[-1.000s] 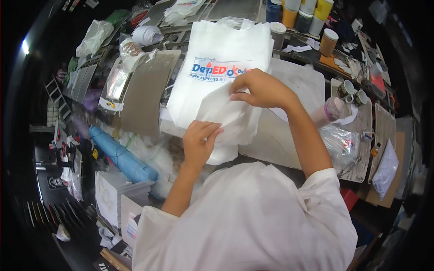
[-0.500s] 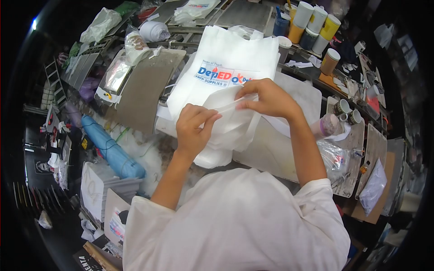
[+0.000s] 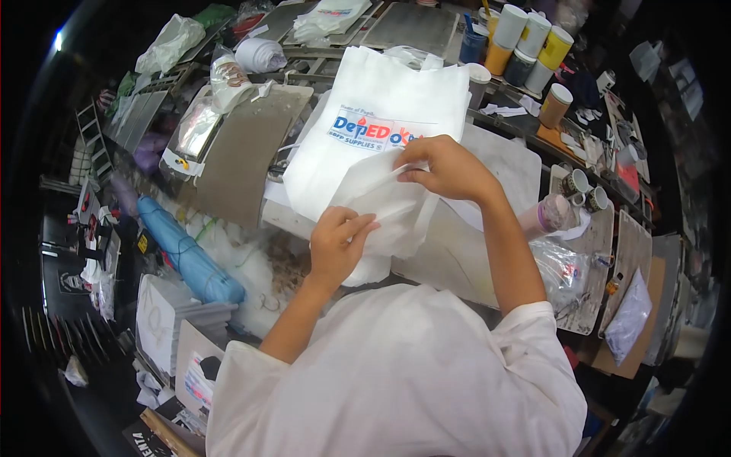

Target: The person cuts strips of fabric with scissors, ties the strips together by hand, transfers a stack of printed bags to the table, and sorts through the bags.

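Recording white bags piled on a pale board, at 12 o'clock from the white shirt; taking the pile as dial centre for all bearings below. Reading "DepED" and "SBFP SUPPLIES" in blue and red on the print, with "Name of Pupil" in small type above. Noting the print's right end as partly hidden behind fingers. Pinching the upper edge of a raised white flap between thumb and fingertips of the right hand, at 4 o'clock. Holding thumb and forefinger of the left hand close together at the flap's lower left edge, at 7 o'clock; cannot tell whether gripping fabric there or only touching it. Keeping both hands apart, with the flap spanning between. Logging surroundings: at 2 o'clock, stacked paint tubs; just past 3, patterned mugs lying on their sides; at 4, a clear plastic packet, and farther out a whitish padded pouch; at 8, a long blue bundle bound with dark cord; at 9, a grey-brown board; at 10, a white roll; at 11, another printed white bag.
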The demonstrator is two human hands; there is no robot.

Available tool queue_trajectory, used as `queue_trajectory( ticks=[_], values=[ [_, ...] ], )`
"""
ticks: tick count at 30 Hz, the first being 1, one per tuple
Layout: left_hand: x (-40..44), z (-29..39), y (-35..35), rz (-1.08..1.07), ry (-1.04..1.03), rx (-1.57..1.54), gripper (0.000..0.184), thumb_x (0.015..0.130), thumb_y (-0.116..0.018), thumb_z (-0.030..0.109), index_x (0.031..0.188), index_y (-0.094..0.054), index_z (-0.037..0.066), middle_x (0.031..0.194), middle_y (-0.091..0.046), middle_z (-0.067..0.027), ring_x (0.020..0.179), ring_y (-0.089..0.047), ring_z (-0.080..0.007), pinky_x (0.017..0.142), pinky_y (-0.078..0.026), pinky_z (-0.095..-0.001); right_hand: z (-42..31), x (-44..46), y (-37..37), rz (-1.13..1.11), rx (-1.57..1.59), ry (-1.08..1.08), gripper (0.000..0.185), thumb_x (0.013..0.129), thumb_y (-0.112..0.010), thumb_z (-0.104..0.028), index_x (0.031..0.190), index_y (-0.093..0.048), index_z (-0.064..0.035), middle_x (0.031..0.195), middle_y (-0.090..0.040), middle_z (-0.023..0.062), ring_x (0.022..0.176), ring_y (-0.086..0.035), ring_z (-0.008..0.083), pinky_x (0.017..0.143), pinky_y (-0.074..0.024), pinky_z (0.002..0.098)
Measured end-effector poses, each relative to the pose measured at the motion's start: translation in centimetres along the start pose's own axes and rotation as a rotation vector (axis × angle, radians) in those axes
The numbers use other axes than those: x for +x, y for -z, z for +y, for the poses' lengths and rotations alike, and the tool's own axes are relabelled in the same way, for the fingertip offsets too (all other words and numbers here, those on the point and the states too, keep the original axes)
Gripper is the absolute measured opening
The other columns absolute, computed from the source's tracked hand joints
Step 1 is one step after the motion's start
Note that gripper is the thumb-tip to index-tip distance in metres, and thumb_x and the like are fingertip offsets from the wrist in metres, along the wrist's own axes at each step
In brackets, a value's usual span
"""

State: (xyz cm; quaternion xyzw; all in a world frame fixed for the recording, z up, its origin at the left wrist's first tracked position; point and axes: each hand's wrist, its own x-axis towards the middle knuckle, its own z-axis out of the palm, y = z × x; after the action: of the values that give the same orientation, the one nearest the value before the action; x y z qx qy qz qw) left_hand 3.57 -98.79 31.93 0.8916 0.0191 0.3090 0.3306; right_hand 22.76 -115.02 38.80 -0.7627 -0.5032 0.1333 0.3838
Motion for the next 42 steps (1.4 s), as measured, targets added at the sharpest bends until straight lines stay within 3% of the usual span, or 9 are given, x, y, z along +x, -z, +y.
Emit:
queue_trajectory(
  ticks=[6,12,16,18,25,28,30,33,42],
  values=[
    [2.6,0.2,0.4,0.194,-0.121,0.022,0.014,0.075,-0.08,0.001,0.087,-0.075,0.004,0.072,-0.061,-0.0059,0.067,-0.057,-0.0193,0.06,-0.045,-0.0306,0.3,-0.1,0.0,-0.014,0.038,-0.015,0.023,0.08,-0.075,-0.013,0.099,-0.073,-0.0003,0.1,-0.072,0.0168,0.09,-0.067,0.0332,0.082,-0.0518,0.0367],
    [3.5,0.4,-0.2,0.276,-0.086,0.041,0.013,0.075,-0.08,0.002,0.086,-0.074,0.004,0.07,-0.061,-0.0051,0.058,-0.053,-0.0144,0.054,-0.041,-0.0277,0.8,-0.5,-0.8,0.018,-0.038,0.078,0.024,0.077,-0.074,-0.007,0.101,-0.071,-0.0018,0.1,-0.072,0.0144,0.093,-0.067,0.0328,0.084,-0.0516,0.0379],
    [0.4,1.6,0.6,0.071,0.064,0.016,0.014,0.075,-0.083,0.004,0.086,-0.074,0.005,0.066,-0.06,-0.0031,0.053,-0.049,-0.0124,0.05,-0.038,-0.0269,0.5,-0.2,-0.7,0.057,-0.023,0.039,0.023,0.076,-0.071,-0.004,0.099,-0.071,-0.002,0.1,-0.072,0.0137,0.094,-0.066,0.0334,0.085,-0.051,0.0393],
    [-0.6,0.8,0.2,-0.021,0.097,0.004,0.014,0.076,-0.082,0.009,0.087,-0.074,0.007,0.064,-0.059,-0.0035,0.051,-0.052,-0.0187,0.048,-0.041,-0.0302,0.6,-0.2,-0.7,0.058,-0.024,0.023,0.023,0.076,-0.071,-0.003,0.099,-0.071,-0.002,0.1,-0.072,0.0137,0.095,-0.065,0.0337,0.085,-0.0508,0.0396],
    [0.6,0.2,-0.1,0.061,0.112,-0.035,0.009,0.079,-0.079,0.006,0.087,-0.075,0.006,0.063,-0.059,-0.0057,0.051,-0.054,-0.0186,0.047,-0.039,-0.0287,0.9,-0.1,-0.9,0.067,0.025,0.024,0.02,0.079,-0.075,-0.003,0.098,-0.07,-0.0007,0.098,-0.071,0.0127,0.091,-0.067,0.0286,0.082,-0.0524,0.0353],
    [2.2,0.6,0.0,0.173,0.077,-0.043,0.007,0.079,-0.078,0.003,0.085,-0.075,0.005,0.061,-0.058,-0.0053,0.049,-0.051,-0.0167,0.045,-0.037,-0.0289,0.9,-0.2,-0.7,0.051,0.075,0.019,0.021,0.079,-0.074,-0.007,0.1,-0.07,-0.0017,0.1,-0.071,0.0133,0.094,-0.066,0.0303,0.084,-0.0515,0.037],
    [2.8,0.7,-0.3,0.265,0.055,0.003,0.008,0.078,-0.077,0.0,0.086,-0.075,0.002,0.059,-0.056,-0.0024,0.048,-0.042,-0.0061,0.045,-0.029,-0.0236,0.7,-0.6,-0.6,0.033,0.097,0.021,0.023,0.079,-0.073,-0.01,0.101,-0.07,-0.0028,0.102,-0.071,0.014,0.097,-0.066,0.0325,0.086,-0.0505,0.0389],
    [3.1,0.1,-1.1,0.309,0.026,0.011,0.011,0.078,-0.079,0.001,0.088,-0.075,0.002,0.057,-0.054,-0.0007,0.046,-0.038,-0.0041,0.044,-0.026,-0.0226,0.4,-1.1,-0.7,0.031,0.059,0.101,0.022,0.078,-0.076,-0.002,0.099,-0.069,-0.0016,0.099,-0.07,0.0115,0.092,-0.067,0.0278,0.082,-0.0524,0.0356],
    [-1.1,-0.6,-0.5,-0.008,0.077,-0.063,0.023,0.073,-0.087,0.009,0.092,-0.073,0.004,0.058,-0.054,-0.0003,0.048,-0.036,-0.0053,0.045,-0.028,-0.0217,1.4,-0.9,-1.5,0.079,0.017,0.074,0.023,0.079,-0.073,-0.007,0.101,-0.07,-0.0027,0.103,-0.07,0.0123,0.095,-0.065,0.0307,0.086,-0.0512,0.038]
  ],
)
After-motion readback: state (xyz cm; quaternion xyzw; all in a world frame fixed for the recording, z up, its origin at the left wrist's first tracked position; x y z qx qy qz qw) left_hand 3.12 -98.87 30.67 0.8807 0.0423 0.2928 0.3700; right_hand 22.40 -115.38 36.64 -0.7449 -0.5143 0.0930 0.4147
